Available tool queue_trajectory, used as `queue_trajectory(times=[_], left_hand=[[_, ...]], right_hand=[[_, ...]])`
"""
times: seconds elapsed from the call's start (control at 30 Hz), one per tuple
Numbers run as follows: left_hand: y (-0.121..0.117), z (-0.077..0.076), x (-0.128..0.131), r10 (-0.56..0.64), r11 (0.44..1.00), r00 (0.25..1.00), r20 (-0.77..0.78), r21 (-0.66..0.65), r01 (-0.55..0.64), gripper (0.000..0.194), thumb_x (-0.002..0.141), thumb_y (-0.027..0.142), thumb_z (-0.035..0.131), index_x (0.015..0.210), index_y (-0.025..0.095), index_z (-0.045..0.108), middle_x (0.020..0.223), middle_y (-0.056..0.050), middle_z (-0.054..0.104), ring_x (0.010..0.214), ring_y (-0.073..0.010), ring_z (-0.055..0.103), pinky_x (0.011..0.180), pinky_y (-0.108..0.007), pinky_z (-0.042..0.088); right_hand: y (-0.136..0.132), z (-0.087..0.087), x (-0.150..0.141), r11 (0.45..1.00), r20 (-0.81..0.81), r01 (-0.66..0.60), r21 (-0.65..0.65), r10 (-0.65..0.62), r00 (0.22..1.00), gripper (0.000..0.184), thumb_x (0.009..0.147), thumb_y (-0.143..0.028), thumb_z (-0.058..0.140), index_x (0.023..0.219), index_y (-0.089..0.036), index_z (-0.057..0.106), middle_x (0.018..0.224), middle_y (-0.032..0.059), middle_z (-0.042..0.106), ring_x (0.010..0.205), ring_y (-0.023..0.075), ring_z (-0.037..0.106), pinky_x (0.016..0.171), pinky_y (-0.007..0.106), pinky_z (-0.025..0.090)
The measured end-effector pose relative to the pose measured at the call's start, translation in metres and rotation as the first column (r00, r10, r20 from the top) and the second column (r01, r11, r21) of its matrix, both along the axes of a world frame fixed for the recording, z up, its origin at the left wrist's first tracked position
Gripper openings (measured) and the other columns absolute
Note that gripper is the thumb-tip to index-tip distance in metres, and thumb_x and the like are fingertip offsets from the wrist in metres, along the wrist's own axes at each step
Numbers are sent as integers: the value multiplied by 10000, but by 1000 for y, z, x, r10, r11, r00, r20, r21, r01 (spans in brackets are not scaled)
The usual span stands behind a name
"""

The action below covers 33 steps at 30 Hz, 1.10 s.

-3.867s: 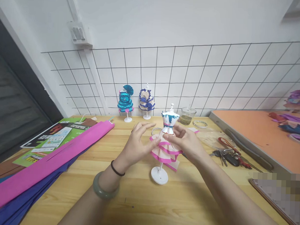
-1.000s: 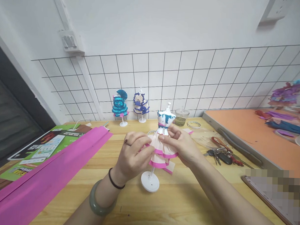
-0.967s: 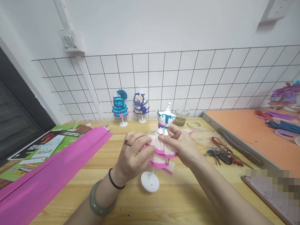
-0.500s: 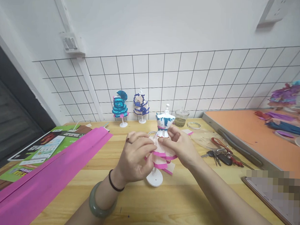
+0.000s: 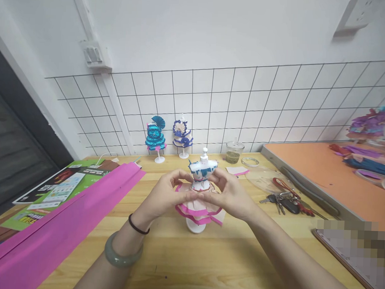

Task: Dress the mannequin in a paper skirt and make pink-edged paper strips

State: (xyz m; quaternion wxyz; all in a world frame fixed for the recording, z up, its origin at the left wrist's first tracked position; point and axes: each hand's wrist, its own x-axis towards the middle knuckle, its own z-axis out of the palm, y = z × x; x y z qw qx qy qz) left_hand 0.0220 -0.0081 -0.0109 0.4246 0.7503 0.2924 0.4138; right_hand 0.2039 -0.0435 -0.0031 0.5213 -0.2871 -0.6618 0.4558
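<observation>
Head camera looks down on a wooden table [image 5: 207, 263] where a small dress-form mannequin [image 5: 201, 170] stands upright on a white round base, dressed in a cream paper skirt [image 5: 197, 206] with pink-edged tiers. Both forearms reach in from the near edge and meet at the figure's waist. The left hand [image 5: 163, 196], with a green bangle and a black band on its wrist, comes in from the left with the palm turned toward the figure, its fingers curled and pinching the top of the skirt at the waist. The right hand [image 5: 231, 196] mirrors it from the right, its fingers likewise closed on the skirt's upper edge just under the bodice, knuckles raised. The two hands nearly touch in front of the figure. Left of them long folded sheets of pink paper [image 5: 66, 224] lie slantwise across the table. At the far edge, against the wire grid, stand a teal paper dress [image 5: 155, 137] and a blue-and-cream paper dress [image 5: 182, 133]. A bunch of keys [image 5: 285, 202] lies to the right.
</observation>
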Motion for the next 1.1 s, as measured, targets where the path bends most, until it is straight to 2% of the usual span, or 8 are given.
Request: queue_trajectory(times=[0.13,0.23,0.37,0.53,0.67,0.77,0.93,1.1], left_hand=[[2,1,-5,-149,984,988,43,-96,152,325,663,323,735,910,167,592,1012,-86,644,970,-217,596,815,-358,492],[2,3,-8,-193,975,981,23,-106,194,285,668,332,729,869,167,613,1001,-83,649,980,-224,591,845,-376,475],[3,4,-8,-178,981,982,-60,-91,172,300,641,319,751,862,161,624,964,-64,643,966,-220,577,895,-388,430],[2,8,-12,-125,992,982,-143,-47,119,498,598,315,781,1037,199,577,1045,-49,603,1022,-218,528,917,-374,397],[1,11,-15,-120,983,959,-256,101,150,374,627,336,755,951,209,619,1092,-41,561,1074,-225,485,946,-370,370],[1,12,-15,-134,979,952,-274,111,170,332,642,348,741,915,201,623,1085,-44,554,1078,-224,486,944,-362,378],[-1,15,-15,-123,990,956,-266,34,137,487,629,359,749,1060,218,569,1148,-49,556,1103,-222,498,956,-361,382],[-2,16,-14,-116,993,957,-267,-14,116,486,628,379,744,1050,205,575,1148,-55,584,1070,-235,526,909,-360,414]], right_hand=[[0,-3,2,999,62,-48,19,47,997,376,676,-185,730,1020,-251,593,1099,28,623,1083,218,550,936,358,425],[2,-6,5,998,126,-61,17,58,990,400,667,-191,737,1038,-240,596,1087,38,619,1041,226,564,912,381,439],[4,-8,7,995,185,-99,-14,100,978,446,676,-208,732,1095,-237,582,1101,47,612,1022,227,566,878,386,462],[2,-5,6,984,169,-170,-57,177,970,460,703,-206,712,1138,-231,567,1125,51,605,1057,215,552,908,381,455],[0,-4,5,962,143,-257,-90,267,953,481,733,-199,683,1188,-256,537,1184,48,582,1075,203,551,879,352,482],[1,-8,5,955,137,-280,-94,291,947,593,748,-204,666,1293,-285,446,1319,61,486,1160,214,498,916,373,466],[0,-11,7,991,219,-99,-85,116,969,874,703,-244,712,1414,-336,212,1421,78,356,1323,239,291,966,412,433],[-7,-3,7,998,377,64,7,-62,924,881,723,-257,690,1428,-330,166,1347,90,466,1249,258,417,946,470,441]])
